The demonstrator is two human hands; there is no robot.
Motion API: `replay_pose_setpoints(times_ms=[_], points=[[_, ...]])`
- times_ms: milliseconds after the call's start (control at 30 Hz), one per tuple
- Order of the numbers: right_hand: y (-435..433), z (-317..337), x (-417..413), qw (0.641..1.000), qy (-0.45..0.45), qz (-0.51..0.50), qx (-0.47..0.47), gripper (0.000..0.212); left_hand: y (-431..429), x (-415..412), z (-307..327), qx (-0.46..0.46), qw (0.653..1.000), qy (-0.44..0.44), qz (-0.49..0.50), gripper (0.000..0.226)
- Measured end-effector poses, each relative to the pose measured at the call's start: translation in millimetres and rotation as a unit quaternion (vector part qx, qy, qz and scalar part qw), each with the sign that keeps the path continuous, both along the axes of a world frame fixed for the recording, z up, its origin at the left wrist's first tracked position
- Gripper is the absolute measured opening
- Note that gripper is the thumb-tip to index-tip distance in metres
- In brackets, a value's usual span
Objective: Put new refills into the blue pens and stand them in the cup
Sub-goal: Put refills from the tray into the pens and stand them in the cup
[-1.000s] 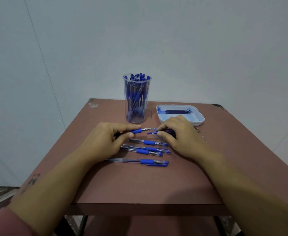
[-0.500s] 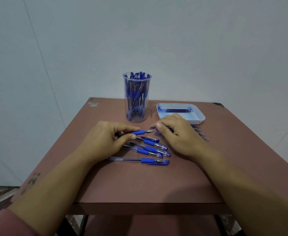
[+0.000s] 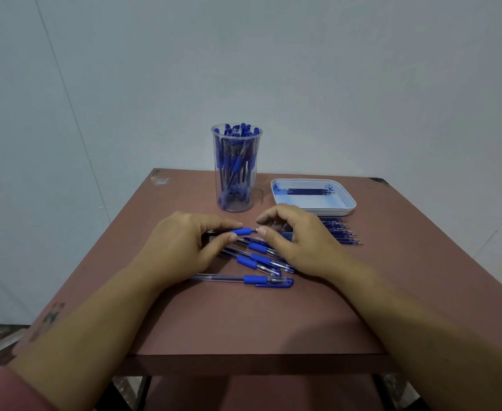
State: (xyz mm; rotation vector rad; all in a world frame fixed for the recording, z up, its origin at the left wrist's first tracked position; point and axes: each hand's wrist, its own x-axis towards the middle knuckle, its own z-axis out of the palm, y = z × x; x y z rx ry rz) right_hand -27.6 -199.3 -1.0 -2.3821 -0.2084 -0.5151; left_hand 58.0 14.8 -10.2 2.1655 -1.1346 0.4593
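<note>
Left hand point(image 3: 181, 247) grips a clear, blue-gripped plastic pen point(image 3: 242, 231); right hand point(image 3: 298, 238) seemingly pinches its tip, above the brown table point(image 3: 243, 318).

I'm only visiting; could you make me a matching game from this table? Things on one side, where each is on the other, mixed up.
Things:
1. clear cup
2. white tray
3. loose refills
4. held pen

Where:
A. pinched between left hand and right hand
B. standing at the table's far side, full of pens
C. in a row on the table, nearer than the tray
D. right of the cup, few refills inside

Pairs: 1-B, 2-D, 3-C, 4-A
</note>
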Motion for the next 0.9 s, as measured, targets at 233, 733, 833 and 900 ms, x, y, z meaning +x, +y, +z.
replay_pose_setpoints(times_ms=[233, 733, 833, 900], points=[[1.8, 1.2, 0.6, 1.000, -0.012, 0.011, -0.021, 0.006, 1.0, -6.1, 3.7, 0.022, 0.997, -0.064, 0.027, 0.024], [0.8, 3.0, -0.5, 1.000, 0.008, 0.000, 0.030, 0.023, -1.0, -5.5, 4.9, 0.021, 0.998, -0.049, 0.015, 0.024], [1.3, 2.2, 2.1, 1.000, 0.017, -0.005, 0.018, 0.013, -1.1, -6.4, 4.7, 0.021, 0.999, -0.044, 0.020, 0.024], [0.4, 1.9, 3.2, 0.999, 0.017, 0.000, 0.030, 0.005, -1.8, -6.8, 4.5, 0.018, 0.999, -0.036, 0.022, 0.020]])
